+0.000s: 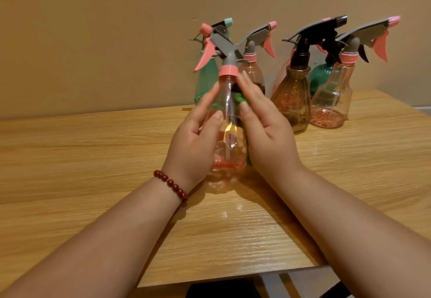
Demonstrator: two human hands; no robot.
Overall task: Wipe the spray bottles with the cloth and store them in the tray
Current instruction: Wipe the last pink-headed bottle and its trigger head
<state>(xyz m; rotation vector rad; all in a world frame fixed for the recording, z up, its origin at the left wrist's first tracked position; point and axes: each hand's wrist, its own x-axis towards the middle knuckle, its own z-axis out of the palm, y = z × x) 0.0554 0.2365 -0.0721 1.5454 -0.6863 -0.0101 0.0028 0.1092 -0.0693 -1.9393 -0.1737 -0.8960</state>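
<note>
I have the clear pink spray bottle between my two hands, out over the middle of the tabletop, its base toward me and lifted a little off the wood, its pink collar and grey trigger head pointing up and away toward the far edge. So its long axis runs nearly straight out from my chest, tipped upward, and both hands sit on either flank of it, about equally near.

My left hand grips the bottle's left side, fingers and thumb wrapped on the clear body. My right hand is flattened against the right side with the green cloth pressed under the palm; only slivers of cloth show past my fingers, so I can't be sure how far it wraps round the back.

My next stroke, I judge, runs along that axis, neck to base, the left hand turning the bottle.

The other spray bottles stand along the far edge, by the wall. I see no tray from here.
</note>
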